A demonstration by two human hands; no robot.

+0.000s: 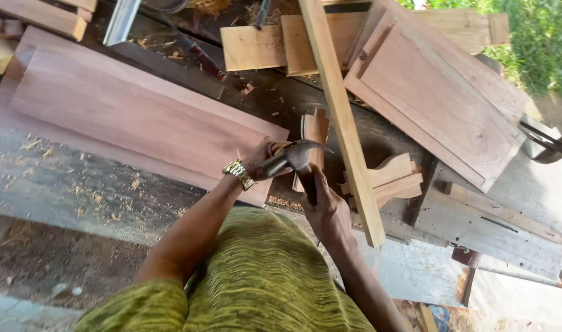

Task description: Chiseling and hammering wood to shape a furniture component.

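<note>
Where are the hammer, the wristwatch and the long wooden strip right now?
hammer (pixel 296 155), head view, on the metal head.
wristwatch (pixel 239 174), head view, on the gold band at the left wrist.
long wooden strip (pixel 342 117), head view, on the middle of its length.
</note>
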